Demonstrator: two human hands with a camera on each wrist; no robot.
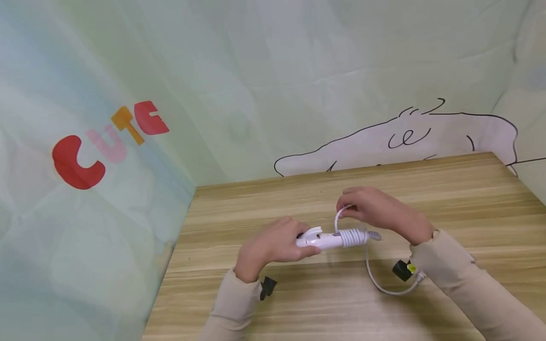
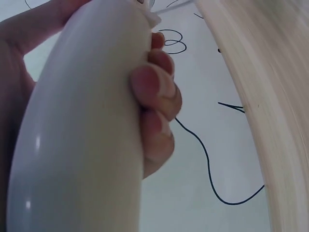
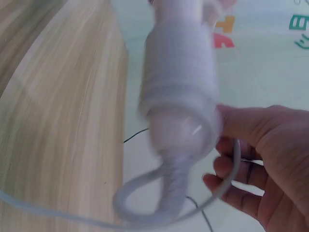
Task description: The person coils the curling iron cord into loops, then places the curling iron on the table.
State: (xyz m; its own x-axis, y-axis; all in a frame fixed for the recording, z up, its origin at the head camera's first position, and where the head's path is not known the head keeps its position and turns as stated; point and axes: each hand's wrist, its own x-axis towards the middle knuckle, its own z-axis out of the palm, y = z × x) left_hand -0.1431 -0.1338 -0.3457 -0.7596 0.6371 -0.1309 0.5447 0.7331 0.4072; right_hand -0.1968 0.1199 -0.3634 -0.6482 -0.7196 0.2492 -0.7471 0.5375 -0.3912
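My left hand (image 1: 277, 241) grips a white curling iron (image 1: 326, 241) around its body, the handle pointing right. In the left wrist view, the fingers (image 2: 154, 87) curl along one side of its smooth, thick white body (image 2: 87, 111). Several coils of cord (image 1: 353, 237) are wound round the handle. To the upper right, my right hand (image 1: 373, 208) pinches a loop of the white cord (image 1: 337, 219) close to the handle. In the right wrist view the cord (image 3: 235, 162) passes between thumb and fingers, and a ribbed strain relief (image 3: 175, 186) sticks out from the handle's end.
A loose stretch of cord (image 1: 384, 290) hangs below the handle and ends in a white plug (image 1: 421, 276) by the right sleeve. Black mounts (image 1: 268, 288) sit at the wrists. Beneath is a wooden table (image 1: 239, 203), with a printed fabric backdrop (image 1: 256, 94) behind and left.
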